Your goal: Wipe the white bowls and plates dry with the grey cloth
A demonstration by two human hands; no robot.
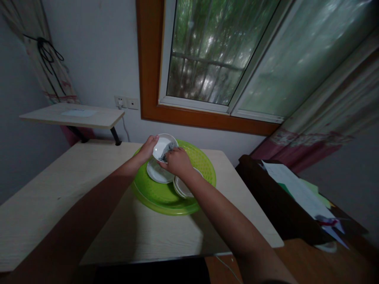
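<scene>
Between both hands [162, 153]: white bowl [161, 144]

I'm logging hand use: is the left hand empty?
No, the left hand holds a white bowl by its rim.

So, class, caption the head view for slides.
Left hand and right hand on a white bowl over a green tray.

Dim daylight is coming through the window [213, 59], glinting off the panes while the corners are sinking into shadow. Soft shadows are falling across the table [103, 221]; wide-angle distortion is stretching the edges.
</scene>
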